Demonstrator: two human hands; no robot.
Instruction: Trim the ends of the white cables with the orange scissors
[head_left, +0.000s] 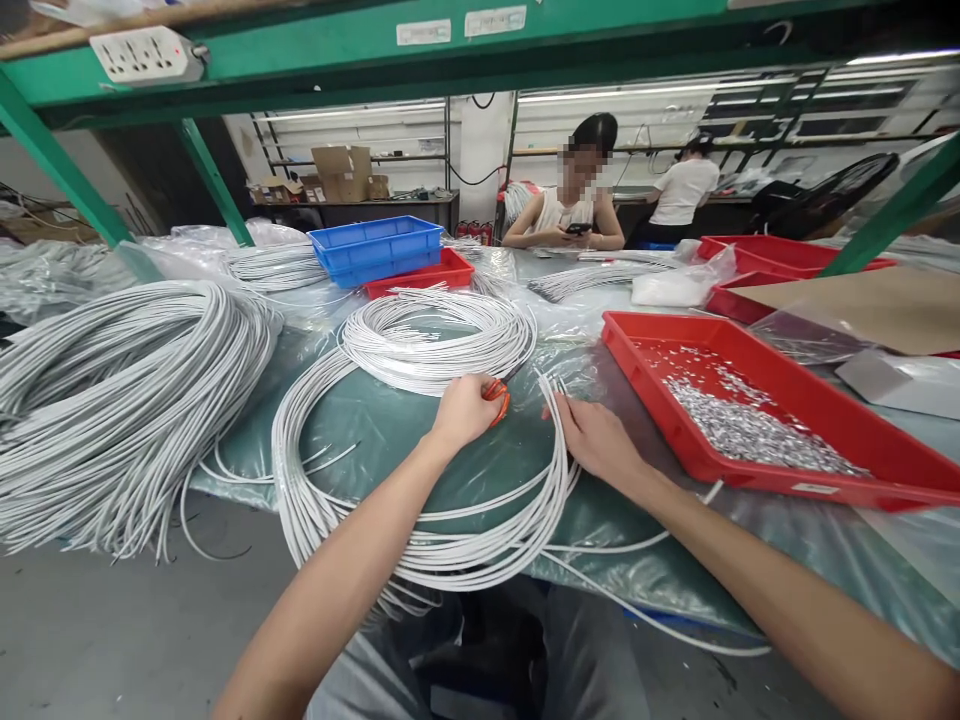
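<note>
I see a cable bundle (135,400) on the left, then a loose white cable coil (487,575) at the near edge of the table (491,455); the left hand (461,412), closed round an unclear orange item (500,403); the right hand (598,438), gripping the coil's ends (553,402); and a red tray (628,372) of metal pieces (739,418).

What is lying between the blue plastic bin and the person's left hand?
In the head view: part of a red bin, then, nearer the left hand, a coil of white cables.

Right hand (600,437): partly hidden (behind cables (559,450)) | left bundle (142,400): cut off
</note>
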